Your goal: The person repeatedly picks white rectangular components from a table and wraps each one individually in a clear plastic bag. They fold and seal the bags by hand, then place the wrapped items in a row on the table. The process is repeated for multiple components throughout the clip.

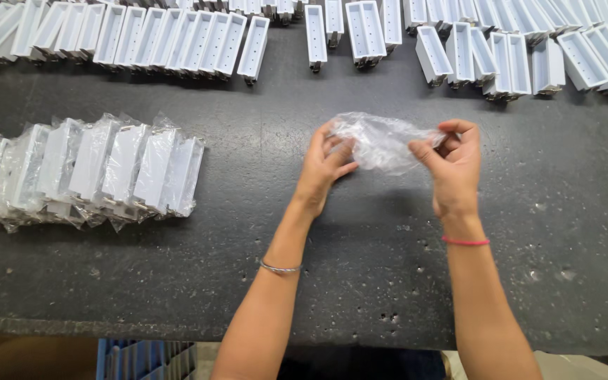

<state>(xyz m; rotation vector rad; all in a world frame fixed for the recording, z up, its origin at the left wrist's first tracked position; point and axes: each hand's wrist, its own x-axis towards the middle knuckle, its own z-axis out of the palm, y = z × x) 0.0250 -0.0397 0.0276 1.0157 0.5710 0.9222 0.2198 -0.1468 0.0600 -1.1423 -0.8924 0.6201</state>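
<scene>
We hold a clear plastic bag [383,143] above the middle of the dark desk [550,211]. Our left hand [325,165] and right hand [455,165] pinch its ends. We seem to be opening it. Bagged white parts [107,169] lie at nine o'clock, bare white trays [177,39] at twelve.

We raise both forearms together, left hand [324,163] and right hand [453,169] facing, fingers [425,153] curled and pinching.
</scene>
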